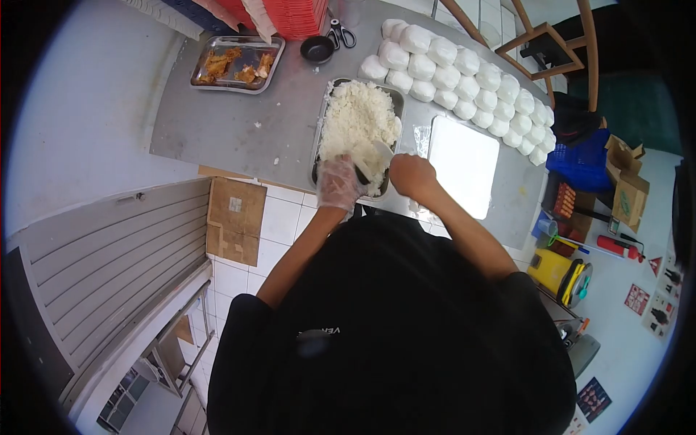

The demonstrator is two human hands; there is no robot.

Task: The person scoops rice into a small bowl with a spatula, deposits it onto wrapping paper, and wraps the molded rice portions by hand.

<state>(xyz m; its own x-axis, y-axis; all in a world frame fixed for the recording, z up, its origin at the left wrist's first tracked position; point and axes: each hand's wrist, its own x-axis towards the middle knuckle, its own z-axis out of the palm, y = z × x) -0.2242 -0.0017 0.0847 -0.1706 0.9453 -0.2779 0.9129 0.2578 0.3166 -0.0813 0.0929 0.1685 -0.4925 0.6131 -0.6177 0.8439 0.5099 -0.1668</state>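
Observation:
A metal tray [401, 103] heaped with cooked white rice [359, 116] sits at the near edge of the table. My left hand [338, 186], in a clear plastic glove, is closed at the tray's near left corner around a small black bowl [361, 175], of which only part of the dark rim shows. Some rice lies at that bowl. My bare right hand [412, 176] is closed in a fist on a white rice paddle [383, 151]. The paddle's blade touches the rice beside the bowl; its handle is hidden in my fingers.
Several white wrapped bundles [464, 87] are stacked at the back right. A white sheet stack [464, 167] lies right of the rice. At the back left are a tray [270, 78] with fried pieces [250, 75], a black bowl [317, 49] and scissors [341, 34].

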